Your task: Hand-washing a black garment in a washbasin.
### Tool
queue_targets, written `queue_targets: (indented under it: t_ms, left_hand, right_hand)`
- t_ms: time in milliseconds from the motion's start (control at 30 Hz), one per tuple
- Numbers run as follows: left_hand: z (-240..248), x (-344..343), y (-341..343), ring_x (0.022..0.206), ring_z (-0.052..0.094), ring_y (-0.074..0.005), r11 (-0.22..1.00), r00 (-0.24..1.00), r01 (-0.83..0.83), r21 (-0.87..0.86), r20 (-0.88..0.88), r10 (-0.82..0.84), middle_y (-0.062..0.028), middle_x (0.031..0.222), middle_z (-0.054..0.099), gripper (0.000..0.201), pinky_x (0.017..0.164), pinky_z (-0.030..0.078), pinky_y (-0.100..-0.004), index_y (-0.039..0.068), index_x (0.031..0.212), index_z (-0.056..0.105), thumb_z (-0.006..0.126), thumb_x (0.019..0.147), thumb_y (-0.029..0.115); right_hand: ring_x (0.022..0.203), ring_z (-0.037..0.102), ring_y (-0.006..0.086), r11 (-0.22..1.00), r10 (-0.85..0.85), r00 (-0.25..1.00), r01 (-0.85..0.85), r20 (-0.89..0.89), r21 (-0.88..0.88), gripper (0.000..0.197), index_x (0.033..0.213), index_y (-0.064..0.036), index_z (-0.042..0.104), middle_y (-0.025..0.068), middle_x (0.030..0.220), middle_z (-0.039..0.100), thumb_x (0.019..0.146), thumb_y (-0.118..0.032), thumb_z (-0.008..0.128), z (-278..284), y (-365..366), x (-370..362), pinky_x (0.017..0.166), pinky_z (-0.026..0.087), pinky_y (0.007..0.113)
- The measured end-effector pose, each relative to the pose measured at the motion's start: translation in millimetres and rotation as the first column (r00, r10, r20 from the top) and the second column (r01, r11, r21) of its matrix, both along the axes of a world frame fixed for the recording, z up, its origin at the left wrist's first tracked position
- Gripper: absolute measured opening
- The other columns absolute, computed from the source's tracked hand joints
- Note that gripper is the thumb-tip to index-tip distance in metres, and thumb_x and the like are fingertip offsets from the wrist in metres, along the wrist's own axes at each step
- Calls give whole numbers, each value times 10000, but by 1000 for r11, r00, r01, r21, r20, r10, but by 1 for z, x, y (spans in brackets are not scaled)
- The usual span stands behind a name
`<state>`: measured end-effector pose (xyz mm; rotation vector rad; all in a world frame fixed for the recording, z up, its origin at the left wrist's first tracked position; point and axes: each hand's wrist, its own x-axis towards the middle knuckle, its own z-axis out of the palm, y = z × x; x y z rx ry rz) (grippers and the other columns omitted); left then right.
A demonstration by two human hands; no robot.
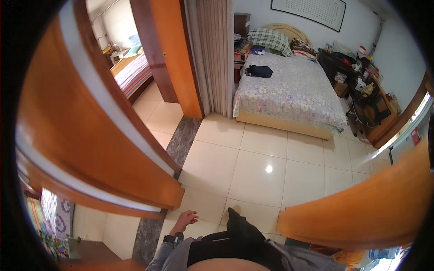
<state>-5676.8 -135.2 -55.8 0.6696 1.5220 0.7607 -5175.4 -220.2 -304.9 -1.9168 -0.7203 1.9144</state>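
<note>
My left hand [186, 221] hangs low beside my body over the tiled floor, its fingers loosely bent and a little apart, with nothing in them. A dark watch or band circles that wrist, below a grey sleeve [163, 254]. Closest to this hand is the lower end of an orange wooden wall panel [174, 195], which it does not touch. Only the grey right sleeve [307, 256] shows at the lower edge; my right hand is out of view. One leg in dark trousers [244, 228] reaches forward onto the tiles.
Ahead stands a bed [289, 92] with a flowered cover, a checked pillow [271, 40] and folded dark clothes [259, 71]. A cluttered desk [346, 67] and a dark chair [368, 110] stand right of it. An orange wooden panel [357, 212] juts in at right. Another doorway opens left of the curtain [210, 58].
</note>
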Motion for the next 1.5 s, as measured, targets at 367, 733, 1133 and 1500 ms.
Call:
queue_targets:
  t_ms: [367,733,1133,1500]
  left_hand:
    - [-32,-104,268,838,610,-174,995,994,-51,-83,91,59,-124,986,618,295,740,502,-286,13,1164,511,503,909,161]
    - [-28,-250,590,756,631,-143,1000,987,15,8,162,-16,-103,914,644,268,666,515,-250,6,1124,543,519,881,117]
    - [-35,-475,718,779,630,-164,955,944,-291,-54,149,296,-103,901,647,285,697,513,-268,-6,1138,539,524,883,118]
    - [-43,-593,726,771,632,-159,551,521,-825,-128,205,829,-114,924,638,312,671,522,-266,-32,1167,500,512,897,125]
  right_hand:
    - [600,593,190,866,228,972,-229,56,445,166,831,4,619,107,693,619,801,-128,524,87,492,-103,521,475,307]
    - [770,634,235,471,554,801,-526,226,708,315,1163,-31,503,122,903,648,854,-92,519,-13,669,-228,700,524,370]
    - [835,638,266,701,686,727,-674,40,235,280,1099,-32,538,152,988,638,844,-149,530,2,951,-449,733,522,385]
    - [737,646,223,732,673,737,-676,-64,-86,332,1151,-25,479,179,976,624,829,37,425,87,1265,-836,624,534,349]
